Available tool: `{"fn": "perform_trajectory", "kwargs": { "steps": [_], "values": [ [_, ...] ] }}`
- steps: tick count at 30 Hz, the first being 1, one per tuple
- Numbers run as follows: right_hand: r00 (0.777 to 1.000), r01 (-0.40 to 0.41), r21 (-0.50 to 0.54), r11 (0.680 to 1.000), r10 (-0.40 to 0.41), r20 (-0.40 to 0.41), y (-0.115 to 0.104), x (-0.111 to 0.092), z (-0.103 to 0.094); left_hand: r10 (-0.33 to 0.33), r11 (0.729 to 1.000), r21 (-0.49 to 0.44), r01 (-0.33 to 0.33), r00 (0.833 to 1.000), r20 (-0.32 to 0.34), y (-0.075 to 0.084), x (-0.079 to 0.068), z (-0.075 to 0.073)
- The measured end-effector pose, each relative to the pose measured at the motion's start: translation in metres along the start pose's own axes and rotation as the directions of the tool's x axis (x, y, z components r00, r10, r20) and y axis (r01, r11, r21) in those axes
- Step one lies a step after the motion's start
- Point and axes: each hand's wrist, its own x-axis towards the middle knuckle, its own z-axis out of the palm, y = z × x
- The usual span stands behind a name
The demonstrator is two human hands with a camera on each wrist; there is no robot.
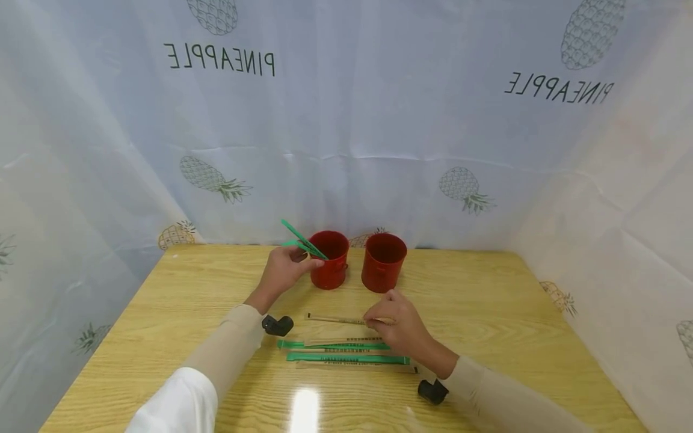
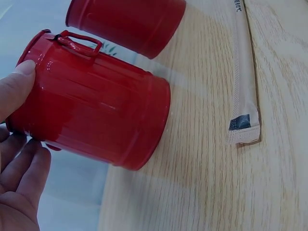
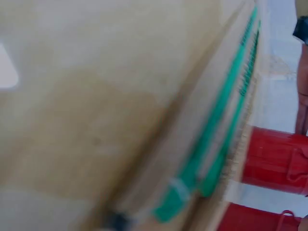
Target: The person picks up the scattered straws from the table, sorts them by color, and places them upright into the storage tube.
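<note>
My left hand is at the rim of the left red bucket. It holds green paper-wrapped straws, slanting over the bucket's mouth between thumb and fingers. In the left wrist view the thumb lies against the bucket's rim, the other fingers beside its wall; the green straws are out of that view. My right hand pinches a brown paper-wrapped straw, its right part hidden under the hand. Below it several green and brown wrapped straws lie side by side on the table.
A second red bucket stands right of the first, near the back edge of the wooden table. Behind hangs a white curtain printed with pineapples. Black wrist cameras are on both wrists. The right wrist view is blurred.
</note>
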Motion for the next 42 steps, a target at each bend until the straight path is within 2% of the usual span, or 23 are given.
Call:
{"fn": "perform_trajectory", "kwargs": {
  "steps": [4, 10, 13, 16, 19, 26, 29, 32, 34, 38, 40, 42],
  "values": [
    [0.99, -0.128, 0.038, 0.991, 0.126, 0.06, -0.001, -0.013, -0.002, 0.001, 1.0, -0.008, -0.001, 1.0, 0.001, -0.001, 0.0, -0.001],
    [0.939, -0.316, 0.058, 0.947, 0.304, 0.16, -0.004, -0.024, 0.0, -0.003, 1.0, -0.01, 0.003, 1.0, 0.005, -0.001, 0.0, -0.001],
    [0.92, -0.354, 0.038, 0.934, 0.341, 0.193, -0.004, -0.027, 0.0, -0.009, 1.0, -0.019, 0.01, 1.0, 0.013, -0.001, 0.001, 0.0],
    [0.913, -0.358, 0.015, 0.934, 0.347, 0.216, -0.006, -0.029, -0.001, -0.006, 1.0, -0.019, 0.006, 1.0, 0.015, 0.0, 0.001, 0.0],
    [0.912, -0.344, -0.029, 0.939, 0.341, 0.23, -0.007, -0.029, -0.001, 0.007, 1.0, -0.003, -0.007, 1.0, 0.01, 0.0, 0.001, -0.001],
    [0.902, -0.324, -0.103, 0.94, 0.34, 0.266, -0.004, -0.029, 0.002, -0.012, 1.0, 0.002, 0.012, 1.0, 0.002, 0.0, 0.0, -0.002],
    [0.912, -0.266, -0.152, 0.952, 0.299, 0.282, -0.003, -0.028, 0.003, -0.014, 1.0, -0.008, 0.014, 1.0, 0.008, 0.001, -0.001, -0.002],
    [0.917, -0.154, -0.241, 0.958, 0.229, 0.327, -0.004, -0.026, 0.004, -0.012, 1.0, -0.013, 0.013, 1.0, 0.005, 0.001, -0.002, -0.002],
    [0.905, -0.094, -0.292, 0.952, 0.204, 0.374, -0.005, -0.023, 0.005, -0.009, 1.0, -0.013, 0.009, 1.0, 0.004, 0.001, -0.002, -0.002],
    [0.859, -0.047, -0.358, 0.932, 0.221, 0.463, -0.007, -0.021, 0.004, -0.011, 1.0, -0.012, 0.011, 1.0, 0.004, 0.0, -0.002, -0.002],
    [0.846, -0.018, -0.384, 0.923, 0.218, 0.486, -0.007, -0.021, 0.003, -0.009, 1.0, -0.008, 0.009, 1.0, 0.01, -0.001, -0.002, -0.002],
    [0.847, 0.025, -0.4, 0.916, 0.193, 0.495, -0.007, -0.02, 0.001, -0.009, 1.0, -0.009, 0.009, 1.0, 0.01, 0.0, -0.002, -0.002]
  ]
}}
